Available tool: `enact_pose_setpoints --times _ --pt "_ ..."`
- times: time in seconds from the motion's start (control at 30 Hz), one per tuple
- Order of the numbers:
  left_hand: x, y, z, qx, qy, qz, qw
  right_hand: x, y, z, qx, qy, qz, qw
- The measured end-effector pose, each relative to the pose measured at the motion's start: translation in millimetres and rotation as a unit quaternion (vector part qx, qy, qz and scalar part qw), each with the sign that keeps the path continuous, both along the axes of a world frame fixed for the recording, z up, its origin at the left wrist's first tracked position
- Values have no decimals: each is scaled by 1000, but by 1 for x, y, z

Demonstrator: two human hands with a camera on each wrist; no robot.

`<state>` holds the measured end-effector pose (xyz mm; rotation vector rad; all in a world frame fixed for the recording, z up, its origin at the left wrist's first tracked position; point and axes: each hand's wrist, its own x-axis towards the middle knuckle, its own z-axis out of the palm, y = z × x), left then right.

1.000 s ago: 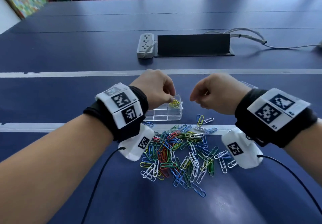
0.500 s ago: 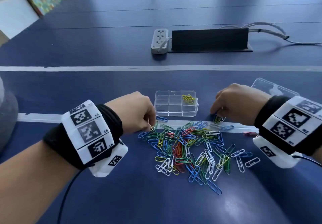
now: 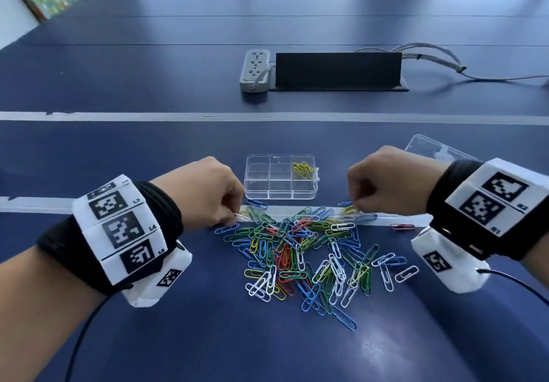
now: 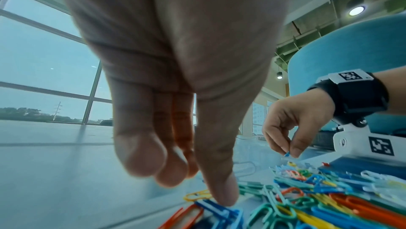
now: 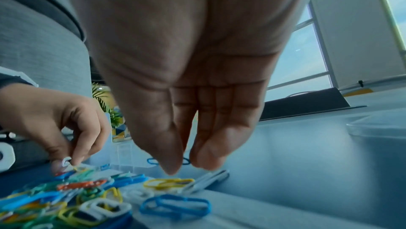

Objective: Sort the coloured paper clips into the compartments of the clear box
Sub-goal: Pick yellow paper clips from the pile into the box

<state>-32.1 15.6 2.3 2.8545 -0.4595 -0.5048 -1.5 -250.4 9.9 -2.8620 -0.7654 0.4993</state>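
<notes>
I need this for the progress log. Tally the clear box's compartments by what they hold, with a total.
Compartments of the clear box holding yellow clips: 1
Compartments holding no clips: 5
Total compartments: 6

Behind each bare hand sits a black wrist wrap [image 3: 160, 203] carrying white panels printed with black square markers [image 3: 123, 228]. Beneath each wrist hangs a white camera housing [image 3: 445, 266], marker-printed too, trailing a thin black cable [image 3: 517, 285].
</notes>
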Motion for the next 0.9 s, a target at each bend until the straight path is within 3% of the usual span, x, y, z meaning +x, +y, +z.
enact_pose_setpoints --times 0.13,0.3,0.47,0.63,0.8,0.9 --pt "-2 0 2 -50 9 13 999 -3 -4 3 56 35 -14 998" --pt "-10 -8 1 -107 47 8 993 -9 -8 1 104 140 -54 983" --pt "-15 -10 1 -148 102 21 983 -16 -2 -3 263 299 -132 908" --pt "-15 -10 -2 -199 145 53 968 -11 -4 -5 348 358 -176 848" --pt "-13 -9 -4 -250 177 85 948 -10 -6 -6 348 369 -187 841" --pt "-12 -10 -4 -221 155 73 960 -11 0 -7 339 342 -203 853"
